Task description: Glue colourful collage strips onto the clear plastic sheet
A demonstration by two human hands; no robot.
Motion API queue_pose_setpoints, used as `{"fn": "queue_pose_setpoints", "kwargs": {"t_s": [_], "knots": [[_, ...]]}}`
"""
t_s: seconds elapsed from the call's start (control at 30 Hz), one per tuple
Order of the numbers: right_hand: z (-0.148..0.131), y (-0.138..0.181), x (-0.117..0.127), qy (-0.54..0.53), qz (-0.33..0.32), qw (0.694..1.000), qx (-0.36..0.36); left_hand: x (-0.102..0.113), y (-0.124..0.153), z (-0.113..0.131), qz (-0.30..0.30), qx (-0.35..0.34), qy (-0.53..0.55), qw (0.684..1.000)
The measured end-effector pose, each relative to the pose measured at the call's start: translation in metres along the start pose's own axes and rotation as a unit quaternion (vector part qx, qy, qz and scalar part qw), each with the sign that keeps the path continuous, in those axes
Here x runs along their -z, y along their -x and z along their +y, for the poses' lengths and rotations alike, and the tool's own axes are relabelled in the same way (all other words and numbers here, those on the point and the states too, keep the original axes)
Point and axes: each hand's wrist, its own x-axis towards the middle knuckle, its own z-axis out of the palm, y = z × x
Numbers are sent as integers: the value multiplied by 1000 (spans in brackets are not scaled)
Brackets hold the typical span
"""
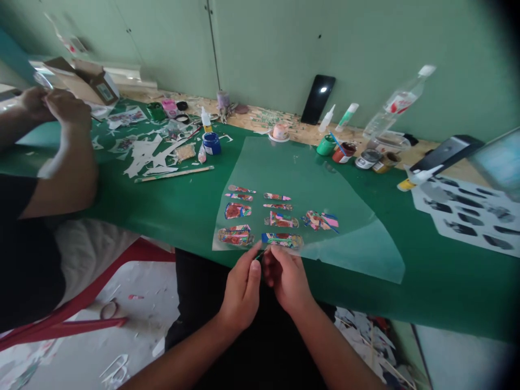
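My left hand (242, 290) and my right hand (287, 279) are close together at the table's near edge, fingers curled and thumbs up. Between the fingertips is a small, dark, thin thing, too small and too covered to name. Just beyond them lies a clear plastic sheet (345, 244) on the green tabletop. Painted, multicoloured cut-out pieces rest on it in two columns, the nearest being a blue-and-green piece (282, 240) by my right fingertips and a red patterned piece (235, 235) by my left. A more jumbled coloured piece (320, 221) sits to their right.
Paint jars, including a blue jar (211, 143) and a red jar (344, 153), stand along the back. A phone (319, 100) leans on the wall near a plastic bottle (400, 103). Paper scraps (144, 154) lie at left, beside a co-worker's hands (67, 108). A printed sheet (471, 211) lies right.
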Motion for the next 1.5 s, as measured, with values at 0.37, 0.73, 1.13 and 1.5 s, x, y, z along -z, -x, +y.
{"fn": "queue_pose_setpoints", "kwargs": {"t_s": [0.37,0.73,1.13,1.5], "knots": [[-6,5,-13,-11,11,1000,7,-21,8,2,98,66,81,990],[-6,8,-16,-7,16,1000,6,-26,4,20,128,79,94,984],[-5,12,-22,-5,22,1000,-16,-26,7,13,144,41,90,985],[-6,13,-23,-13,22,999,-25,-27,6,9,148,52,94,983]]}}
